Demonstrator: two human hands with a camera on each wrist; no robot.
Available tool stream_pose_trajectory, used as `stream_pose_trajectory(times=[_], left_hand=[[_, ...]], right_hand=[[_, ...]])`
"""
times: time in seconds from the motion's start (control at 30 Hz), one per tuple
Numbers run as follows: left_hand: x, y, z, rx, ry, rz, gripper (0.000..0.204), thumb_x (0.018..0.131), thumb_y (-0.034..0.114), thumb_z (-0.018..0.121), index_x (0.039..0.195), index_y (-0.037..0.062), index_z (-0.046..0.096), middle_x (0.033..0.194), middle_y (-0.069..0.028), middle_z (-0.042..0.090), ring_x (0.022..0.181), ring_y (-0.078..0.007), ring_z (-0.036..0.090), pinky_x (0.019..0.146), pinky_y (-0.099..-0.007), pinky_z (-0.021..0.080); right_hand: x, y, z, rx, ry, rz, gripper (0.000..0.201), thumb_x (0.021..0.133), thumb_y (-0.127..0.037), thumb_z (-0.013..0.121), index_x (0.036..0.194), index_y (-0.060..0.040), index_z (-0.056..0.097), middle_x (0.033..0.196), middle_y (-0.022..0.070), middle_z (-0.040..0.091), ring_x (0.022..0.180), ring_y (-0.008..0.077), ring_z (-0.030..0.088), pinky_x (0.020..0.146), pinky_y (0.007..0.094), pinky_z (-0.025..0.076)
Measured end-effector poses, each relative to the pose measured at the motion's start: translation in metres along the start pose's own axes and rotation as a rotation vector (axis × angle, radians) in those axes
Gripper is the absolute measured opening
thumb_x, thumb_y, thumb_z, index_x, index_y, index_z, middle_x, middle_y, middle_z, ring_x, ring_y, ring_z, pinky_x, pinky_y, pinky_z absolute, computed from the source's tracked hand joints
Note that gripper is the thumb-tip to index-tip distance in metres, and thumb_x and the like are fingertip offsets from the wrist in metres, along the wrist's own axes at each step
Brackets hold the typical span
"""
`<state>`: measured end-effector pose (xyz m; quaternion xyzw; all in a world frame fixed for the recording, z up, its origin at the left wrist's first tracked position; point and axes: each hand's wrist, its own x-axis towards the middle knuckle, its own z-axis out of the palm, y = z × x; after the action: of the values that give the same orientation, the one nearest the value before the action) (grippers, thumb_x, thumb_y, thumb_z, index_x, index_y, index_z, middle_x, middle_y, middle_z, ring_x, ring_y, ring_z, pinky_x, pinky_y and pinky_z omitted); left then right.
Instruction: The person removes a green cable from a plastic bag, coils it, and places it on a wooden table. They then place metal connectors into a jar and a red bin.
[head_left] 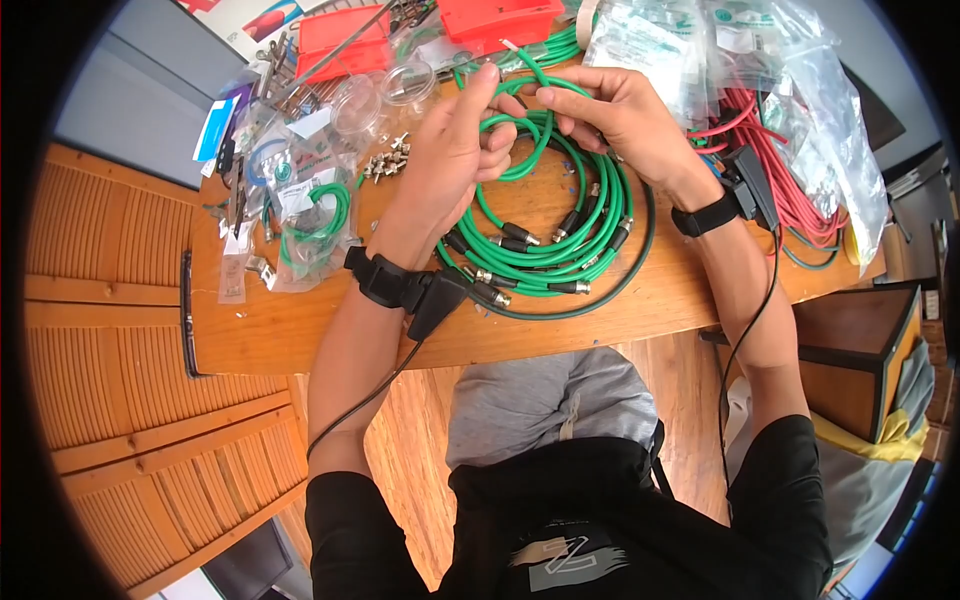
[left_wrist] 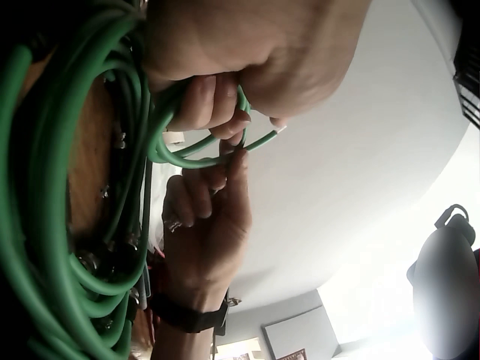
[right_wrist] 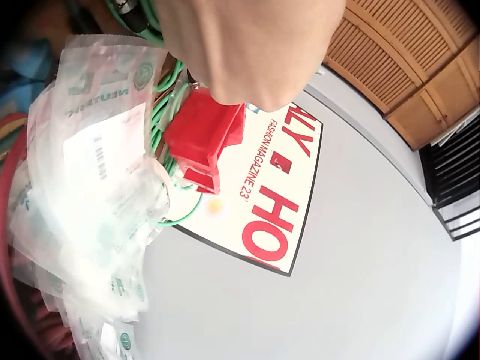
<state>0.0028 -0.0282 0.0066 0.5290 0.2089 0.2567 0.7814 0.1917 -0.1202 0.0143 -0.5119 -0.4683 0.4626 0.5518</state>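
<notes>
The left hand (head_left: 455,150), fingers curled, grips a small loop of green cable (head_left: 527,168) above the table. Thumb and index finger of the right hand (head_left: 625,120) pinch the same cable close beside it; its stripped whitish end (head_left: 509,45) points up and away. In the left wrist view the left hand (left_wrist: 247,52) holds the loop and the right hand (left_wrist: 206,225) pinches the cable near its pale end (left_wrist: 281,128). Beneath both hands lies a coil of green cables (head_left: 600,235) with black-and-silver connectors (head_left: 570,287). The right wrist view shows the right hand (right_wrist: 251,45), its fingertips hidden.
Red bins (head_left: 345,42) and clear round lids (head_left: 356,103) stand at the back. Small metal connectors (head_left: 386,160) and bagged parts (head_left: 318,165) lie left. Plastic bags (head_left: 650,50) and red cables (head_left: 780,190) are at the right. The table's front edge (head_left: 420,358) faces the person.
</notes>
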Motion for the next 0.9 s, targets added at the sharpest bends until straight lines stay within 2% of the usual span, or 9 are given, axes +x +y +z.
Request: stream_pose_trajectory(times=[0.03, 0.13, 0.23, 0.33, 0.43, 0.53, 0.63, 0.73, 0.9], left_hand=[[0.0, 0.0, -0.001, -0.027, -0.011, -0.005, 0.043, 0.108, 0.041, 0.047, 0.101, -0.0001, 0.057, 0.068, 0.0007, 0.042, 0.053, -0.0041, 0.029, 0.046, -0.0205, 0.022], [0.001, -0.002, -0.002, -0.103, -0.015, -0.011, 0.035, 0.108, 0.033, 0.05, 0.1, 0.0004, 0.056, 0.067, 0.0016, 0.04, 0.052, -0.0043, 0.028, 0.046, -0.021, 0.022], [0.001, -0.004, 0.0, -0.161, 0.041, 0.002, 0.031, 0.108, 0.031, 0.05, 0.1, 0.0012, 0.055, 0.065, 0.0026, 0.038, 0.051, -0.0043, 0.028, 0.046, -0.0216, 0.021], [0.001, -0.003, -0.001, -0.193, 0.093, 0.04, 0.03, 0.108, 0.031, 0.05, 0.098, 0.0029, 0.053, 0.064, 0.0033, 0.036, 0.051, -0.0045, 0.027, 0.046, -0.022, 0.02], [0.002, -0.002, -0.005, -0.22, 0.111, 0.091, 0.029, 0.108, 0.032, 0.05, 0.096, 0.0053, 0.052, 0.063, 0.0037, 0.035, 0.049, -0.0046, 0.026, 0.045, -0.0222, 0.019], [0.001, 0.003, -0.007, -0.195, 0.127, 0.138, 0.029, 0.108, 0.033, 0.051, 0.094, 0.0069, 0.051, 0.062, 0.0041, 0.035, 0.047, -0.0047, 0.024, 0.045, -0.0223, 0.018], [0.003, 0.002, -0.009, -0.133, 0.178, 0.178, 0.03, 0.107, 0.033, 0.052, 0.092, 0.0073, 0.051, 0.061, 0.0041, 0.036, 0.046, -0.0046, 0.025, 0.044, -0.0226, 0.019], [0.006, -0.004, -0.01, -0.063, 0.254, 0.219, 0.033, 0.106, 0.034, 0.054, 0.088, 0.0066, 0.052, 0.062, 0.0043, 0.039, 0.047, -0.0039, 0.03, 0.044, -0.0217, 0.021], [0.012, -0.01, -0.008, 0.113, 0.315, 0.364, 0.041, 0.103, 0.037, 0.059, 0.076, 0.0066, 0.056, 0.062, 0.0061, 0.043, 0.051, -0.0015, 0.037, 0.044, -0.0198, 0.025]], right_hand=[[0.001, 0.003, 0.001, -0.007, 0.005, -0.027, 0.023, 0.092, -0.02, 0.076, 0.108, -0.0027, 0.076, 0.077, -0.0004, 0.067, 0.061, 0.0023, 0.053, 0.054, 0.0183, 0.039], [0.011, 0.019, 0.012, -0.114, 0.235, -0.394, 0.023, 0.09, -0.017, 0.077, 0.107, -0.0021, 0.076, 0.085, 0.0049, 0.071, 0.07, 0.0122, 0.063, 0.064, 0.0238, 0.048], [0.013, 0.021, 0.007, -0.722, 0.38, -0.767, 0.024, 0.086, -0.015, 0.078, 0.108, -0.0042, 0.075, 0.094, 0.0095, 0.073, 0.08, 0.0227, 0.068, 0.075, 0.03, 0.053], [0.013, 0.015, 0.004, -0.974, 0.457, -0.995, 0.026, 0.084, -0.012, 0.078, 0.11, -0.008, 0.076, 0.096, 0.0119, 0.074, 0.078, 0.0262, 0.069, 0.075, 0.0327, 0.054], [0.005, 0.016, 0.013, -0.721, 0.379, -0.679, 0.025, 0.085, -0.01, 0.076, 0.11, -0.0068, 0.076, 0.091, 0.014, 0.074, 0.073, 0.0239, 0.069, 0.069, 0.0334, 0.055], [0.003, 0.017, 0.006, -0.752, 0.256, -0.52, 0.025, 0.085, -0.008, 0.074, 0.109, -0.0059, 0.076, 0.082, 0.0159, 0.073, 0.068, 0.0238, 0.07, 0.063, 0.0343, 0.055], [0.002, 0.021, 0.007, -0.764, 0.151, -0.443, 0.023, 0.086, -0.006, 0.073, 0.109, -0.0052, 0.076, 0.078, 0.017, 0.071, 0.065, 0.0237, 0.071, 0.061, 0.0344, 0.055], [-0.002, 0.016, 0.016, -0.77, 0.073, -0.326, 0.02, 0.091, -0.004, 0.072, 0.111, -0.0013, 0.075, 0.082, 0.0084, 0.074, 0.07, 0.008, 0.066, 0.061, 0.026, 0.055], [-0.005, 0.01, 0.019, -0.568, 0.004, -0.175, 0.019, 0.094, -0.003, 0.069, 0.111, -0.0001, 0.074, 0.08, 0.0068, 0.072, 0.067, 0.007, 0.065, 0.054, 0.0242, 0.055]])
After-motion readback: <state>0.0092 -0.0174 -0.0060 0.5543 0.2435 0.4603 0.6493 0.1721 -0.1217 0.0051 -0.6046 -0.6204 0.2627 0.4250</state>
